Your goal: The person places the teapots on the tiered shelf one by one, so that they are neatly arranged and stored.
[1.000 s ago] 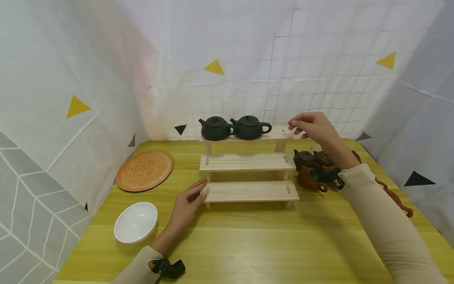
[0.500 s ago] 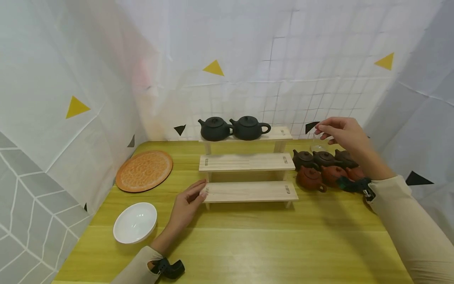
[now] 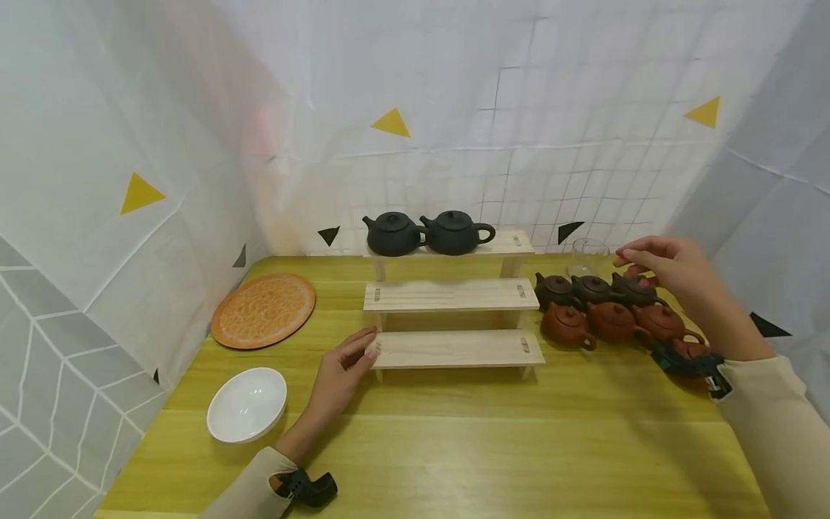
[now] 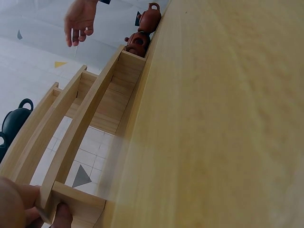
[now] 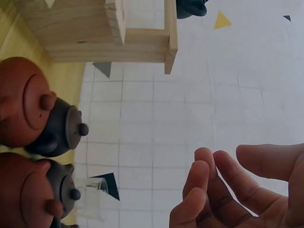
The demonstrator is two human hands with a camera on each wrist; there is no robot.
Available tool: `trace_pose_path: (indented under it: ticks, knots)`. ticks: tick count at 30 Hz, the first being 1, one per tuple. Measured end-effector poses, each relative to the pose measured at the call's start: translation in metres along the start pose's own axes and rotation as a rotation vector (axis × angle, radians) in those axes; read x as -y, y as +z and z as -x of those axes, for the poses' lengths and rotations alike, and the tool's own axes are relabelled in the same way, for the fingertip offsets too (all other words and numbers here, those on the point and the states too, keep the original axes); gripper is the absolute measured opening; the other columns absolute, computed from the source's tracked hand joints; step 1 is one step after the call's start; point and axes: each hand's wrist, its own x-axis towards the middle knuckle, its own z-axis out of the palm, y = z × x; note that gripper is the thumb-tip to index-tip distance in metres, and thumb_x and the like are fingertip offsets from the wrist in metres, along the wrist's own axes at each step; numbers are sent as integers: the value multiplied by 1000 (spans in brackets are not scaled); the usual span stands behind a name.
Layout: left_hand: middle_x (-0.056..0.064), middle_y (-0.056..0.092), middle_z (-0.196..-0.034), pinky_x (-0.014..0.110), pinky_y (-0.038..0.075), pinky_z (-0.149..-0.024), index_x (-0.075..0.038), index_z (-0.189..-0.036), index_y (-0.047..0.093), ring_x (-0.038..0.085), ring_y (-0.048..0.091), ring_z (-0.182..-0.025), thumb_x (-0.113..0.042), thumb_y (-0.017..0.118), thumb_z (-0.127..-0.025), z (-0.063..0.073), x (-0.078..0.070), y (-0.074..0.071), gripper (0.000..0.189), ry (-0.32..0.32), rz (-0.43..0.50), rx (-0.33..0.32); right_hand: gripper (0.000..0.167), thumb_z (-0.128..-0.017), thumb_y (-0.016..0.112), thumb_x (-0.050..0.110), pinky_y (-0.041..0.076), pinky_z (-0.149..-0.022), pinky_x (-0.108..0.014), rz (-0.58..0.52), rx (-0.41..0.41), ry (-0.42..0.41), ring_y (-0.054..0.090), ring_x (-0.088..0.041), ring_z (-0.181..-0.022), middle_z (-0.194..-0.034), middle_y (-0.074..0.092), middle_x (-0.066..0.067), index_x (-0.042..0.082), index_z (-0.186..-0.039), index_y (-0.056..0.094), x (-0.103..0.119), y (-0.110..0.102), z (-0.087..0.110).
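Observation:
A three-tier wooden display shelf stands mid-table. My left hand holds the left end of its lowest board; the left wrist view shows the fingers and thumb around that end. Two black teapots sit side by side on the top tier, spouts to the left. My right hand hovers beside the back right teapots, its fingers loosely bent and holding nothing. Below it are a row of dark brown teapots and, in front, several reddish-brown teapots. My right wrist partly hides the rightmost one.
A clear glass cup stands behind the dark brown teapots. To the left lie a round orange patterned mat and a white bowl. A white fabric wall closes off the back and sides of the table.
My right hand has moved right and down from beside the top tier to over the right-hand teapots, uncovering more of them and the glass cup. The left hand stays on the shelf.

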Motion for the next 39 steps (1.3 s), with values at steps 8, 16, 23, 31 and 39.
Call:
trace_pose_path:
  ticks: [8, 16, 23, 31, 39]
  knots:
    - [11, 61, -144, 20, 47, -99, 1, -134, 69, 26, 53, -135, -8, 72, -100, 0, 0, 0, 35, -4, -4, 1, 33, -110, 54, 34, 56, -70, -25, 7, 0, 41, 64, -9, -90, -103, 69, 16, 8, -125, 68, -20, -11, 13]
    - [10, 61, -144, 23, 48, -100, 1, -134, 69, 25, 53, -135, -9, 72, -100, 0, 1, 0, 35, -7, 9, -1, 35, -110, 53, 35, 56, -70, -25, 40, 2, 66, 63, -6, -91, -103, 69, 18, 7, -127, 66, -41, -20, 31]
    - [9, 62, -143, 23, 47, -101, 1, -134, 70, 24, 53, -135, -8, 72, -100, -1, 3, -1, 35, 0, 5, -7, 46, -110, 53, 37, 57, -68, -25, 80, -29, 86, 63, 0, -86, -99, 67, 23, -4, -130, 58, -56, -23, 45]
    - [10, 61, -144, 23, 48, -100, 2, -134, 69, 25, 54, -135, -8, 72, -100, -1, 2, 0, 36, 5, 6, -2, 48, -111, 52, 34, 56, -64, -26, 136, -83, 114, 60, 3, -82, -95, 64, 26, -9, -132, 55, -73, -25, 58]
    - [10, 61, -144, 24, 48, -101, 2, -135, 68, 25, 53, -135, -7, 71, -100, -1, 1, 0, 36, 3, 3, 2, 38, -110, 54, 29, 57, -63, -26, 140, -130, 122, 61, 2, -80, -96, 61, 27, -4, -128, 60, -99, -31, 73]
